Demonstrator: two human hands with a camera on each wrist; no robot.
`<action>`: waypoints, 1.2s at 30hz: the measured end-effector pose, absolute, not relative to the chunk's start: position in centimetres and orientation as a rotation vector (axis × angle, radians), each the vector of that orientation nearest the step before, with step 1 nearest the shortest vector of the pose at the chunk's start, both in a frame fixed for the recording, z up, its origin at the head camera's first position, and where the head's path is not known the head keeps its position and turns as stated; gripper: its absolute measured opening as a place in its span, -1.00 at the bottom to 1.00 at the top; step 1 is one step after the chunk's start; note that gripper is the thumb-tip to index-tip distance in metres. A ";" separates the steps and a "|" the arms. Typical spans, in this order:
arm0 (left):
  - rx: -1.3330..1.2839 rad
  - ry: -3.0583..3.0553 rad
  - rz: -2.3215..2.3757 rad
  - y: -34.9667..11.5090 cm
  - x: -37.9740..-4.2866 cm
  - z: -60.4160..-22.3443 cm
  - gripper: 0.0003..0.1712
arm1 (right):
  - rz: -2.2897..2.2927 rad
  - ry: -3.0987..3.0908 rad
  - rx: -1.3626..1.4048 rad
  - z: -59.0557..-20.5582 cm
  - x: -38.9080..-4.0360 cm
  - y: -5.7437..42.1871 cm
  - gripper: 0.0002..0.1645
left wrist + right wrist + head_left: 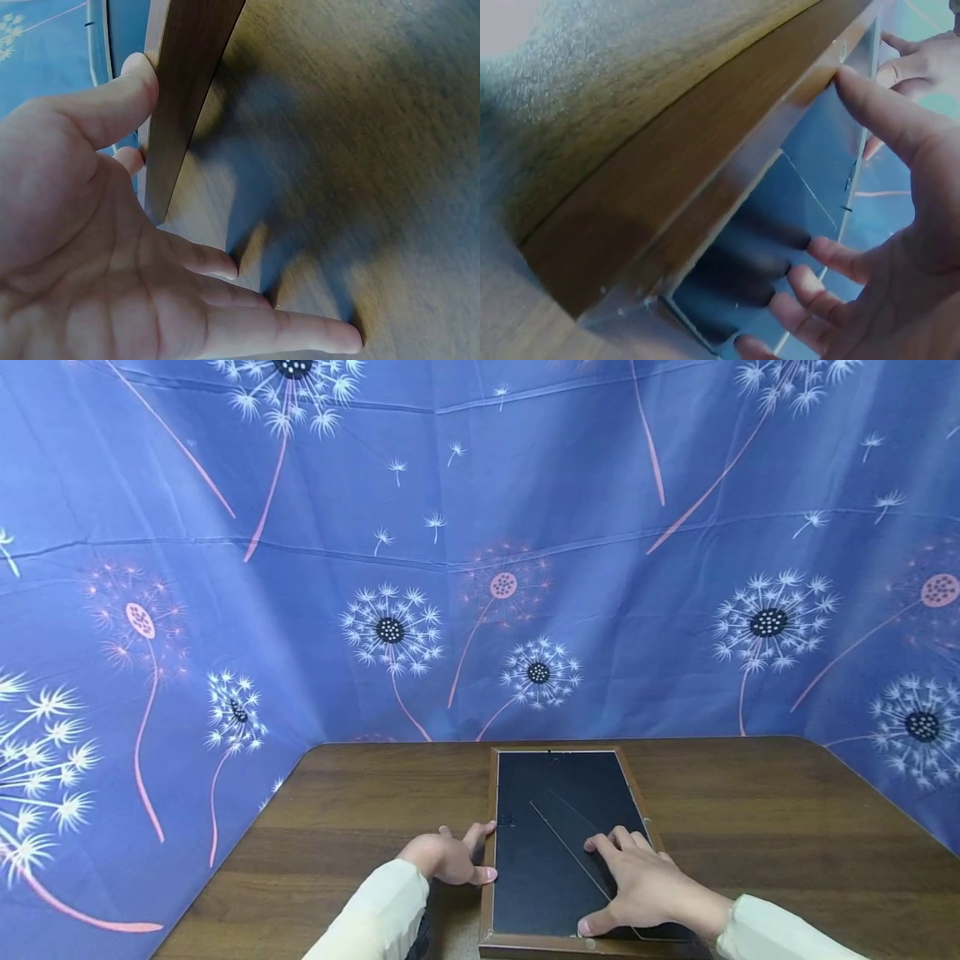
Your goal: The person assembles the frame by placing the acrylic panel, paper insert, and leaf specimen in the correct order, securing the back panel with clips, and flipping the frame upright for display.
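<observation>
A brown wooden picture frame (486,906) lies with its black backing (525,877) facing up. A narrow stand leg (566,825) runs slantwise across that backing. My left hand (450,857) is at the frame's left side, thumb and one finger touching its edge. In the left wrist view its other fingers (277,330) stretch out low over the table, beside the frame's wooden side (187,97). My right hand (637,885) is spread over the lower right of the backing. Its thumb (877,105) touches near the bottom rim, and its fingertips are right at the panel.
The brown wood-grain table (360,793) extends on both sides of the frame. Behind it and along the sides hangs a blue cloth (600,568) with a dandelion pattern. Light sleeves (378,906) cover both forearms.
</observation>
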State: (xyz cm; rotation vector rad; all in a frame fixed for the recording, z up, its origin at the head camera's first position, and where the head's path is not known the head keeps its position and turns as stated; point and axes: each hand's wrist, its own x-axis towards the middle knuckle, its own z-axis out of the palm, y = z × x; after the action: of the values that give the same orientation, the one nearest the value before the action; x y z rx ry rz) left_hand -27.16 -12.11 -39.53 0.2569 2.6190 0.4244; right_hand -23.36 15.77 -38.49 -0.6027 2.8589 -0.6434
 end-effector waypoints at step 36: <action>0.247 2.610 0.463 -12.1 -27.2 -39.4 -0.14 | -1.049 2.593 -0.880 -39.1 -27.5 27.8 -0.29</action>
State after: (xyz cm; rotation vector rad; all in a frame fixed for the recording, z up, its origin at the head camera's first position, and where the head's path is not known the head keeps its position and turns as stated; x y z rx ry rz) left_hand -27.19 -12.08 -39.42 0.2473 2.6100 0.4634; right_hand -27.48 27.84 -39.07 -0.8804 2.5935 -1.0488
